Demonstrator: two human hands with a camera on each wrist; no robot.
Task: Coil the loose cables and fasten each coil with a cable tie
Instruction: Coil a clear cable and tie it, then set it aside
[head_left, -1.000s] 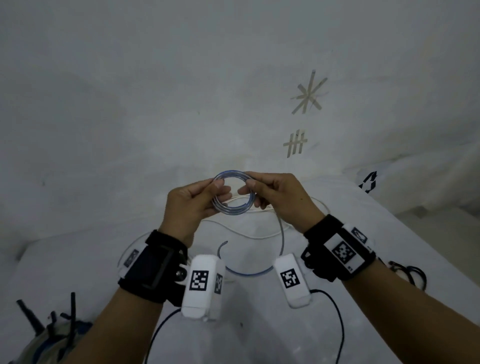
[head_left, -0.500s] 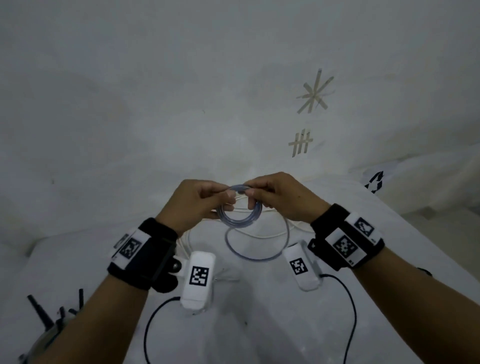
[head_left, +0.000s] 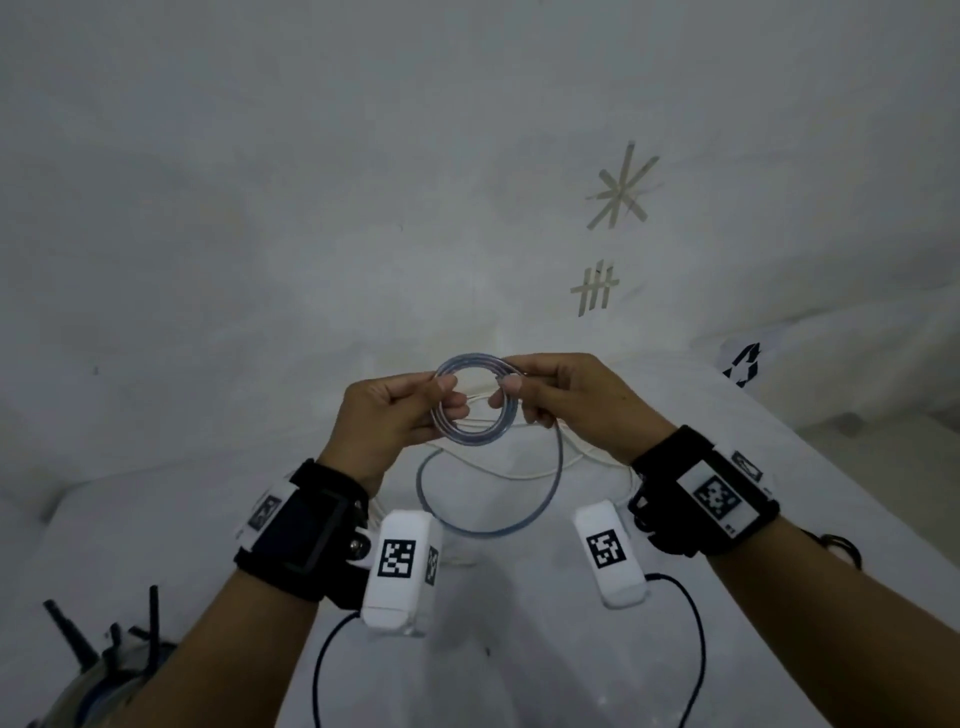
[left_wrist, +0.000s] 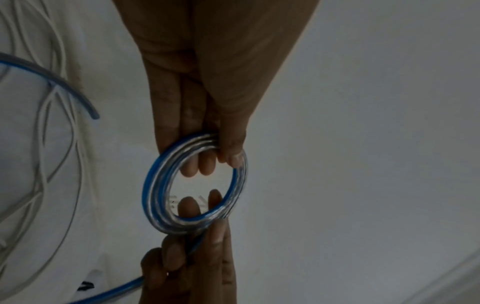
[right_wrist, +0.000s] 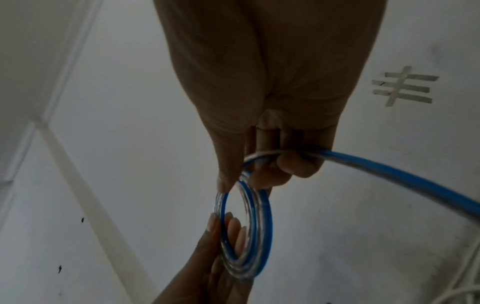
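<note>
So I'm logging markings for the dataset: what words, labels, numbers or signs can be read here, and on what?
No readable words or numbers.
Square black-and-white code tags on the white wrist units and wristbands: patterns only.
Tape marks on the wall: an asterisk shape above a hash shape, not letters.
Black arrow symbol on white sheet at right: no text legible.

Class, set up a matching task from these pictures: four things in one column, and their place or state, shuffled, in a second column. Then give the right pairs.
Things
1. blue-striped cable coil
2. white cable
3. tape marks
4. loose tail of the blue-striped cable

Place or state
A. stuck on the wall
B. pinched between left hand and right hand
C. lying on the white surface
D. hanging in a loop below the hands

Pairs: 1-B, 2-C, 3-A, 4-D
</note>
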